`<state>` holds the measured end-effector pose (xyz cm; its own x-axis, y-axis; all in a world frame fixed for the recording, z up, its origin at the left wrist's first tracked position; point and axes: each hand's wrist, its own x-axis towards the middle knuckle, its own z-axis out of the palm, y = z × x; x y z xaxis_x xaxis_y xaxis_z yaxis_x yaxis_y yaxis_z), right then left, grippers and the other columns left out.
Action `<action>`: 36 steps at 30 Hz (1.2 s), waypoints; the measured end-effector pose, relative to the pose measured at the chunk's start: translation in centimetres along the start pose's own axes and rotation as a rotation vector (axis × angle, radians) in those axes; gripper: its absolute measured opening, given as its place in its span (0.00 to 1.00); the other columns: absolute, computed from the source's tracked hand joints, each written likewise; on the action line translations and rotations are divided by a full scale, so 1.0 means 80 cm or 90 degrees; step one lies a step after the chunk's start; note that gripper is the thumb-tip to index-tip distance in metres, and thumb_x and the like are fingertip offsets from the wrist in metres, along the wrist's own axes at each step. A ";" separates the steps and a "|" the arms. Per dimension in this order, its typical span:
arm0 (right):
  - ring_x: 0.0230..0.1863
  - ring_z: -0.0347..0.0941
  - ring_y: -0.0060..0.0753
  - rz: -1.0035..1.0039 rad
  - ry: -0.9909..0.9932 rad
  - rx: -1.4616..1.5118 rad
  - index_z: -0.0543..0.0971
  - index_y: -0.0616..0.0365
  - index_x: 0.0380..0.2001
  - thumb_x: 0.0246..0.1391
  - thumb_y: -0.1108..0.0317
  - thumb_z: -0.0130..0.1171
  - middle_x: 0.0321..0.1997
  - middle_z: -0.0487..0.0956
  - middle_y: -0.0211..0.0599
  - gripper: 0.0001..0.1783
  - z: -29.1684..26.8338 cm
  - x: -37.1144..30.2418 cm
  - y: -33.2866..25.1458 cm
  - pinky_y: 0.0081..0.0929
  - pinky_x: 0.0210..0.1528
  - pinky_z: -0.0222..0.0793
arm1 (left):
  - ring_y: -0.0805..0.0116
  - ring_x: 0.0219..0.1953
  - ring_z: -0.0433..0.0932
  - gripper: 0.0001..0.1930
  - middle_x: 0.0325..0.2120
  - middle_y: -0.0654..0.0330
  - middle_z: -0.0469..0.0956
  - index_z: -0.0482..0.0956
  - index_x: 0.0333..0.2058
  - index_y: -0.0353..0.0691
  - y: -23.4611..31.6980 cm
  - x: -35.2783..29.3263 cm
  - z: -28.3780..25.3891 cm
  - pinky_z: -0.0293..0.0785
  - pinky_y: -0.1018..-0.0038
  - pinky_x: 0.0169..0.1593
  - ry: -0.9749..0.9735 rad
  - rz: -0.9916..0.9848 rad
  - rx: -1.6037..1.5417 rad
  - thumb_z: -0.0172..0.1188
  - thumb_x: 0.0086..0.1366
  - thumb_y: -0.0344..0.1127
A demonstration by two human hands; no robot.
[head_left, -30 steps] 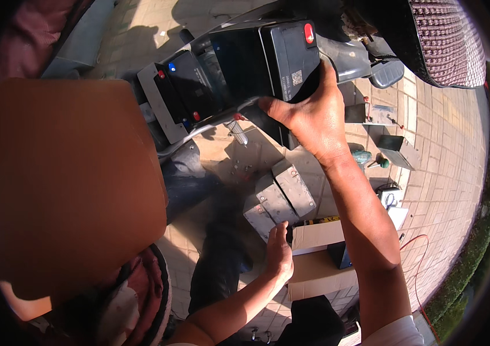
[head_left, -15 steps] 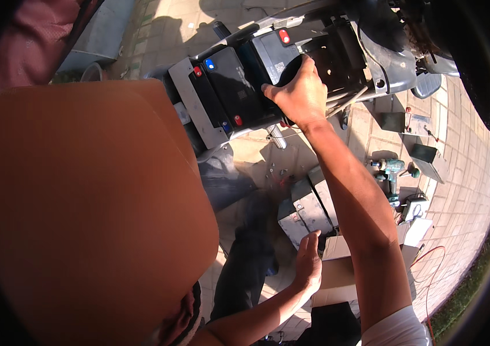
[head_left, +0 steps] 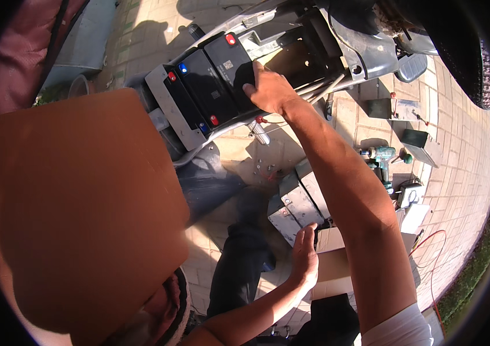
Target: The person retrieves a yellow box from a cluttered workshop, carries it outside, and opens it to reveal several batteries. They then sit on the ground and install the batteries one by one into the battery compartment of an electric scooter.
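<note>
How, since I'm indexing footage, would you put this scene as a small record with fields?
Right hand: at the right edge of the rightmost black battery; grip unclear
Left hand: open, beside the cardboard box and grey blocks; contact unclear
Battery row: black, with red and blue caps, beside a metal bracket, set in a vehicle frame
Tool: green drill, lying right of the grey blocks
Ground: brick paving
Light: strong sun, hard shadows

Outdoors: sunlit paving (head_left: 464, 135), greenery (head_left: 475, 268)
</note>
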<state>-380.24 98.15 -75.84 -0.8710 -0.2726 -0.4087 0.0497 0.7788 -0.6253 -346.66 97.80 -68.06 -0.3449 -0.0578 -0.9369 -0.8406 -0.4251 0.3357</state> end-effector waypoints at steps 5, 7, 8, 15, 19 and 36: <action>0.57 0.71 0.56 -0.209 0.198 0.026 0.68 0.68 0.57 0.57 0.60 0.55 0.55 0.74 0.60 0.29 0.039 -0.127 0.029 0.42 0.58 0.66 | 0.70 0.60 0.64 0.22 0.55 0.59 0.71 0.73 0.54 0.39 -0.024 0.000 -0.005 0.53 0.70 0.65 0.034 -0.007 -0.033 0.50 0.72 0.49; 0.54 0.74 0.53 -0.107 0.070 0.222 0.72 0.67 0.54 0.58 0.63 0.56 0.53 0.76 0.55 0.25 0.024 -0.222 0.030 0.41 0.55 0.69 | 0.71 0.58 0.64 0.21 0.54 0.60 0.71 0.73 0.55 0.40 -0.035 -0.001 -0.010 0.54 0.70 0.63 0.032 0.006 -0.003 0.48 0.72 0.48; 0.52 0.76 0.51 -0.037 0.027 0.296 0.73 0.67 0.53 0.58 0.64 0.57 0.52 0.78 0.53 0.23 0.022 -0.273 0.045 0.40 0.54 0.71 | 0.71 0.58 0.64 0.21 0.54 0.60 0.71 0.73 0.55 0.40 -0.039 -0.002 -0.012 0.54 0.70 0.62 0.027 0.006 0.031 0.47 0.73 0.47; 0.44 0.79 0.38 0.484 0.117 0.442 0.76 0.67 0.49 0.59 0.63 0.58 0.44 0.82 0.48 0.20 0.104 -0.603 0.205 0.32 0.50 0.73 | 0.60 0.68 0.52 0.27 0.63 0.59 0.63 0.70 0.57 0.40 -0.084 -0.011 0.008 0.33 0.55 0.71 0.012 -0.057 0.093 0.46 0.71 0.55; 0.53 0.71 0.52 0.603 0.315 0.131 0.75 0.66 0.47 0.56 0.60 0.59 0.50 0.75 0.54 0.22 0.186 -0.712 0.298 0.43 0.54 0.66 | 0.59 0.69 0.51 0.26 0.63 0.58 0.63 0.71 0.56 0.40 -0.134 -0.014 -0.002 0.33 0.54 0.71 -0.032 -0.040 0.097 0.45 0.72 0.55; 0.76 0.39 0.48 0.654 0.531 -0.194 0.54 0.55 0.70 0.56 0.38 0.51 0.76 0.47 0.45 0.47 0.279 -0.696 0.424 0.55 0.73 0.27 | 0.59 0.68 0.54 0.29 0.63 0.53 0.63 0.65 0.60 0.35 -0.177 -0.014 0.007 0.41 0.58 0.70 -0.011 -0.051 0.342 0.41 0.73 0.53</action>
<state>-319.18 127.11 -89.11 -0.5466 0.8373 -0.0087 0.8357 0.5448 -0.0689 -334.59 104.37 -71.72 -0.2747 -0.0274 -0.9611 -0.9579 0.0944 0.2711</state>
